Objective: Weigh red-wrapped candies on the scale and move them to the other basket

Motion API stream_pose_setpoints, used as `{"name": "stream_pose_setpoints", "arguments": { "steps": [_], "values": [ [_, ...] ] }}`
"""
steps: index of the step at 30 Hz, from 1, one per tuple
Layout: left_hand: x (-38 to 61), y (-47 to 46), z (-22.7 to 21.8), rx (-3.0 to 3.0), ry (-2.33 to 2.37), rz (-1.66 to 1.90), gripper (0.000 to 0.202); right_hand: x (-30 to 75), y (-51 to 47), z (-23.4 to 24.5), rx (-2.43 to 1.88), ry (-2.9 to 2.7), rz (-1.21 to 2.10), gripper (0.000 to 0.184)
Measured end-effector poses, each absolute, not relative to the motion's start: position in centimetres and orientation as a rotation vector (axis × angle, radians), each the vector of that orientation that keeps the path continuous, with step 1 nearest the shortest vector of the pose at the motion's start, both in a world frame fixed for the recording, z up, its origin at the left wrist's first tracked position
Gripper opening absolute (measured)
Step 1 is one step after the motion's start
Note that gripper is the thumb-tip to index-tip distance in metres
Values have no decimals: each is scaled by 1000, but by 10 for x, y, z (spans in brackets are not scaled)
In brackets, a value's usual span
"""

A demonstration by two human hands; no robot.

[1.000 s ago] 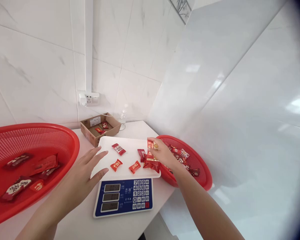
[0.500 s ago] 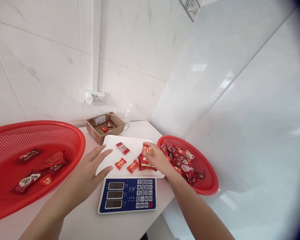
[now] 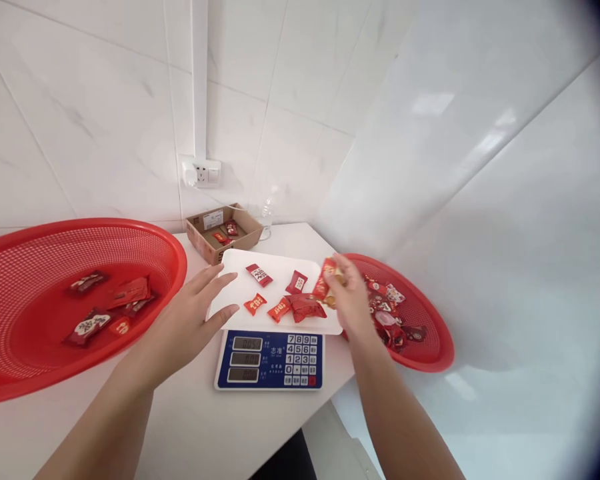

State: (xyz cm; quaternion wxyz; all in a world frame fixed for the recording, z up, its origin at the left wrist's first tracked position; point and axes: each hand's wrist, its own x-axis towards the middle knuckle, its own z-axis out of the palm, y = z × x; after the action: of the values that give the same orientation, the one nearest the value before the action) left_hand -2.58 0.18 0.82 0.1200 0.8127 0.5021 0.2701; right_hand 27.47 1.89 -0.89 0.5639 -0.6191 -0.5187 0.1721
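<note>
At nine o'clock from the white weighing tray (image 3: 280, 265), the left red mesh basket (image 3: 180, 257) holds wrapped packets (image 3: 90, 325); the left hand (image 3: 193, 323) hangs open and empty near the tray's edge. Toward four o'clock on the tray, a dark red packet (image 3: 307, 308) now lies uncovered, because the right hand (image 3: 351, 293) has shifted rightward, its grip pinching a red-and-gold packet (image 3: 324, 279) at the three o'clock edge, apparently lifted off the scale, near the right red mesh basket (image 3: 435, 333).
</note>
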Motion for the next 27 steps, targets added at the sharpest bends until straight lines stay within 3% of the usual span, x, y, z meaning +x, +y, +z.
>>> {"name": "stream_pose_setpoints", "arguments": {
  "steps": [4, 6, 8, 12, 17, 27],
  "values": [
    [-26, 0, 16, 2302, 1514, 939, 47, 314, -10, 3, -1610, -1062, -105, 50],
    [-25, -1, 20, 2260, 1537, 1055, 42, 334, -23, -1, -1787, -1109, -257, 59],
    [-24, -4, 24, 2203, 1567, 1199, 36, 348, -34, -13, -1958, -1166, -263, 64],
    [-25, -12, 29, 2054, 1582, 1506, 28, 356, -46, -39, -2216, -1322, -2, 52],
    [-28, -19, 29, 1906, 1467, 1790, 24, 342, -49, -41, -2650, -1303, 175, 54],
    [-17, -11, 23, 2132, 1568, 1557, 23, 327, -48, -38, -2772, -1245, 5, 48]
  ]
}}
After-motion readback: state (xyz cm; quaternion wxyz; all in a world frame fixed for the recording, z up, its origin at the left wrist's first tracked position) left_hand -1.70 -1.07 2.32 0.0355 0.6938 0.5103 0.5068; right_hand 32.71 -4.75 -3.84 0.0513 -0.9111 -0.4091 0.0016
